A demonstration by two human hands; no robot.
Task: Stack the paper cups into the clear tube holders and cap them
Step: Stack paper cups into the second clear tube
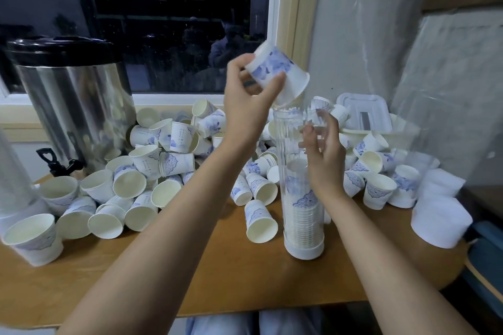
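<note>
A clear tube holder (292,149) stands upright on the wooden table (231,275), its lower part filled with a stack of paper cups (303,223) on a white base. My left hand (246,100) holds a white and blue paper cup (277,73) upside down, tilted, just above the tube's open top. My right hand (322,155) grips the tube's upper part from the right side.
Several loose paper cups (152,171) lie heaped across the back and left of the table. A steel urn (73,106) with a black lid stands at the left. White caps (441,223) and a white plastic container (362,111) sit at the right.
</note>
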